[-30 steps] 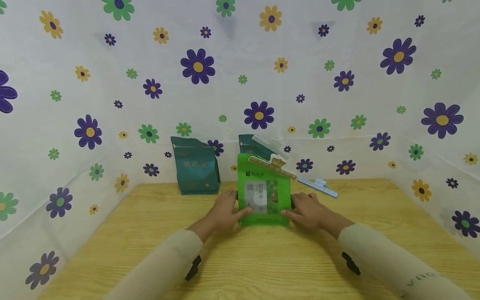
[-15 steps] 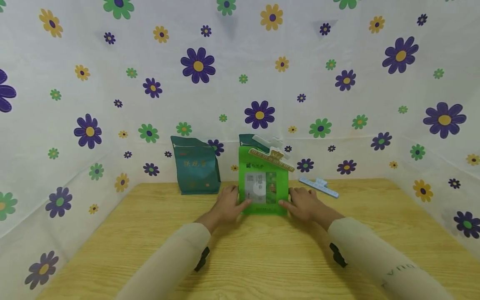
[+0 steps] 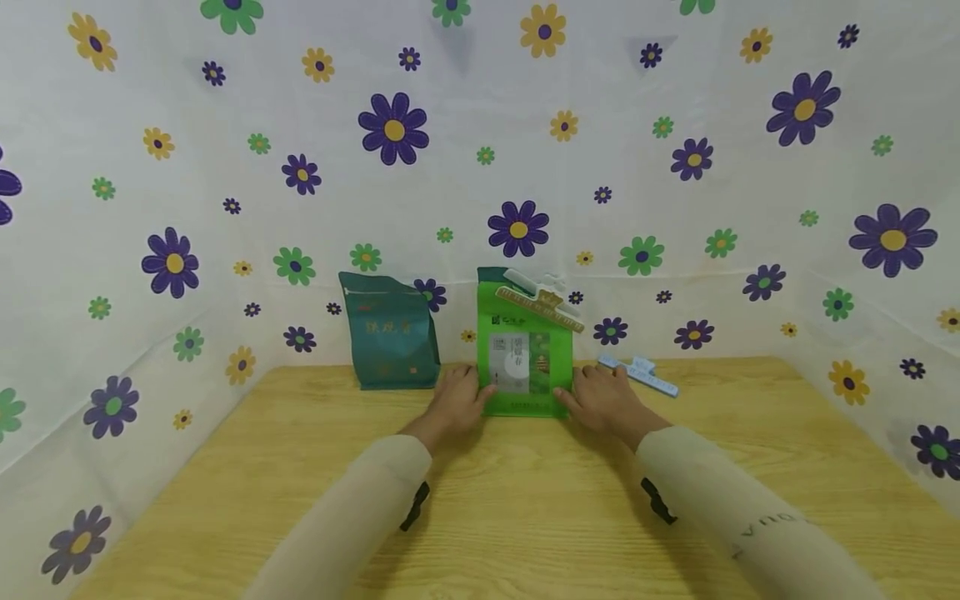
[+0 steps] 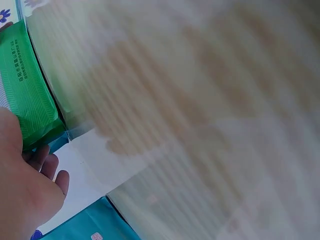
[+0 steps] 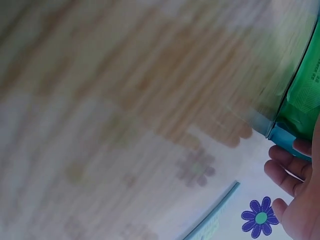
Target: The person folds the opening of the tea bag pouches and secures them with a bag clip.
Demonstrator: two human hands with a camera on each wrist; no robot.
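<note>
A bright green tea bag [image 3: 517, 367] stands upright on the table in the head view, a long white-edged brown sealing clip [image 3: 540, 309] slanting across its top right corner. My left hand [image 3: 456, 398] grips its lower left side, thumb on the front and fingers round the edge. On the opposite side my right hand [image 3: 606, 400] grips it the same way. Close behind, mostly hidden, is a dark teal bag [image 3: 491, 273] with a white clip [image 3: 517, 277] at its top. The left wrist view shows the thumb over the green bag [image 4: 30, 95] and fingertips beneath its edge.
Another dark teal bag [image 3: 393, 337] stands to the left of the green one. A light blue sealing clip [image 3: 637, 375] lies on the wooden table [image 3: 517, 508] to the right. A flower-patterned white sheet [image 3: 465, 192] encloses the back and sides.
Both hands have slid the green bag away from me, toward the back, up close in front of the teal bag. The left teal bag and blue clip have stayed put.
</note>
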